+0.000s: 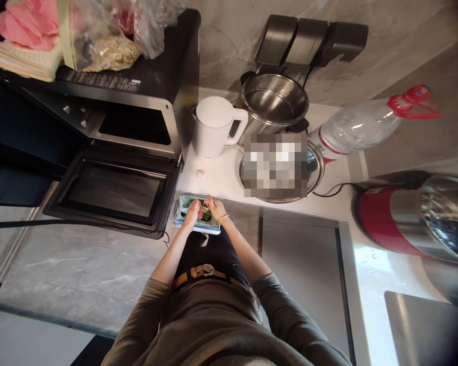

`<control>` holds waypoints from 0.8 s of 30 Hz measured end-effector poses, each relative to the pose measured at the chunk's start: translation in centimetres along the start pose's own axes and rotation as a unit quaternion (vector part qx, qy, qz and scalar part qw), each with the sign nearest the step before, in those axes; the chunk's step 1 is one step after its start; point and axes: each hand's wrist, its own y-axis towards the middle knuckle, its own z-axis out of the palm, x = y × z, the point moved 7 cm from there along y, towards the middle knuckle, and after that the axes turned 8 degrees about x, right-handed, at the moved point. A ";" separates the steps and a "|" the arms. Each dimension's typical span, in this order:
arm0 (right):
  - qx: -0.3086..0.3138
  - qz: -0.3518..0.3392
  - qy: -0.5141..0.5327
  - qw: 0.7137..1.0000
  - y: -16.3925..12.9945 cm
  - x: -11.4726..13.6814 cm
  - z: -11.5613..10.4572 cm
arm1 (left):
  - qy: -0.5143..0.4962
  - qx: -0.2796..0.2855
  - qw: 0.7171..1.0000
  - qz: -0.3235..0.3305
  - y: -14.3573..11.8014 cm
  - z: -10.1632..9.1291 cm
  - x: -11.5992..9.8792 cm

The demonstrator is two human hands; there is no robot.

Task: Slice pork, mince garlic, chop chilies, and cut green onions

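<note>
- tub (212,231) at the person's waist, by the front edge of the counter (223,178); whether it touches that edge, i cannot tell.
- greens (206,216) inside the tub, more than one piece, too small to count.
- left hand (193,211) and right hand (216,209) over the tub, close together, fingers curled almost closed; what they pinch, if anything, i cannot tell.
- oven door (116,190) folded down, its right edge just beside the tub's left end: tight on that side.
- more room to the right, along the cabinet front (301,259).
- white counter strip between garlic (200,173) and bowl (321,168), open for reaching; the bowl's contents are blurred out.
- counted: two hands, one tub, one garlic, one kettle (212,127), one pot (248,119), one bowl, one bottle (361,129) tilted in view, three dark boxes (307,43) on the wall.
- one bracelet (223,219), right wrist.
</note>
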 end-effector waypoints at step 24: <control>0.098 0.080 0.458 0.880 2.7 1.1 0.0 | 0.085 0.025 0.992 0.089 4.4 0.4 -4.8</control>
